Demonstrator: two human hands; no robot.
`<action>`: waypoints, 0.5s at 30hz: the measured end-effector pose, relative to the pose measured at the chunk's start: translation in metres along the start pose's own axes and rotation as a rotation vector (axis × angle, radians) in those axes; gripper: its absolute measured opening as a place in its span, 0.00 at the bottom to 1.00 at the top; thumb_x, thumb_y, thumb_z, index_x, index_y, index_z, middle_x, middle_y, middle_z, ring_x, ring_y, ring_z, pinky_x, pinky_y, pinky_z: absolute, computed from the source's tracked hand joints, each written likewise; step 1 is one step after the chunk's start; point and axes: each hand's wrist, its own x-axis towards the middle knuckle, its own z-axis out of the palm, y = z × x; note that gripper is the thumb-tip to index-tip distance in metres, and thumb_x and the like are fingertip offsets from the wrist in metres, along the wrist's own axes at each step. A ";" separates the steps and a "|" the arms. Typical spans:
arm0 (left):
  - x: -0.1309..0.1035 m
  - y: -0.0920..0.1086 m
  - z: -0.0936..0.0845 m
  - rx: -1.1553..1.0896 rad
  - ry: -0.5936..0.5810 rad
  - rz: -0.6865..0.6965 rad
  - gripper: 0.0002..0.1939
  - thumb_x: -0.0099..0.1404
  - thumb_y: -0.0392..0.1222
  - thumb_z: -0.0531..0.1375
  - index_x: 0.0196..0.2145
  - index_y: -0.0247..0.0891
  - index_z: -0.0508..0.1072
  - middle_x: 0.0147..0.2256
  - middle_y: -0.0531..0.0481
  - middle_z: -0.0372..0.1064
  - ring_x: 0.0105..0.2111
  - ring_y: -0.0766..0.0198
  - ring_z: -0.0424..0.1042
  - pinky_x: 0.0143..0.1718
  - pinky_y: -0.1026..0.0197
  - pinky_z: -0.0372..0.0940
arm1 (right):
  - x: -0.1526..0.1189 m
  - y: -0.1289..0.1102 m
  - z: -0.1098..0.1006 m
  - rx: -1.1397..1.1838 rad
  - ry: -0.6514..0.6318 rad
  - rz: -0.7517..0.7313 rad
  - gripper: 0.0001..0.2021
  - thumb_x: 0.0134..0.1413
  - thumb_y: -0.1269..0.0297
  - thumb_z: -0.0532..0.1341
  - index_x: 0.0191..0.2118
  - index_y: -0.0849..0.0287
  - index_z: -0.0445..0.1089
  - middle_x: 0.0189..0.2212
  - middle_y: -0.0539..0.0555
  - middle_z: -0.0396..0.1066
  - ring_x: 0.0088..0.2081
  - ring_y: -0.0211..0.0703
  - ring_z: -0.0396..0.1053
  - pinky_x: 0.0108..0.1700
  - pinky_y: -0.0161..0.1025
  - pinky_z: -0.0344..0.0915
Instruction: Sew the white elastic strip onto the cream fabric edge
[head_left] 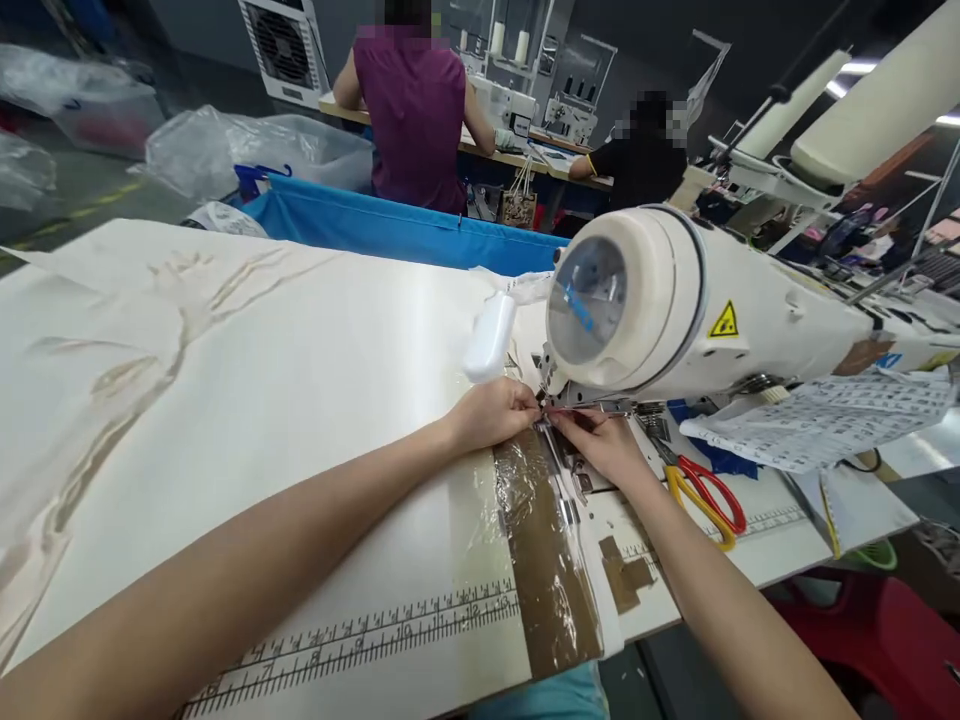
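Observation:
A white sewing machine reaches in from the right, its round end above the work spot. My left hand is closed, its fingertips pinched together just left of the needle area. On the other side of that spot, my right hand is also closed, thumb and finger meeting under the machine head. What either hand pinches is too small to make out. Thin pale fabric lies bunched along the left of the white table. Brown tape runs from the hands to the front edge.
Red-handled scissors and yellow-handled scissors lie right of my right hand. A white rounded object stands behind my left hand. Patterned sheets hang beside the machine. A blue cloth bin borders the table's back; two people sit beyond.

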 end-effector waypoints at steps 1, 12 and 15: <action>0.000 -0.001 0.001 0.000 0.001 -0.005 0.10 0.59 0.41 0.57 0.29 0.35 0.77 0.27 0.49 0.74 0.27 0.61 0.70 0.30 0.61 0.63 | 0.000 0.000 0.000 0.004 0.001 0.009 0.10 0.53 0.56 0.62 0.36 0.53 0.79 0.36 0.52 0.80 0.43 0.55 0.76 0.50 0.53 0.70; 0.001 -0.007 0.001 -0.006 -0.023 0.008 0.10 0.60 0.41 0.56 0.30 0.35 0.77 0.26 0.50 0.74 0.25 0.64 0.69 0.27 0.64 0.61 | -0.002 -0.002 0.002 0.078 -0.014 0.063 0.15 0.50 0.50 0.62 0.38 0.53 0.80 0.39 0.52 0.80 0.45 0.56 0.76 0.49 0.52 0.70; 0.001 -0.003 0.000 0.035 -0.030 -0.026 0.09 0.61 0.39 0.57 0.30 0.35 0.77 0.25 0.51 0.73 0.24 0.65 0.68 0.26 0.65 0.61 | -0.002 -0.003 0.002 0.080 -0.002 0.071 0.15 0.49 0.50 0.63 0.36 0.54 0.80 0.39 0.53 0.80 0.45 0.58 0.75 0.50 0.53 0.70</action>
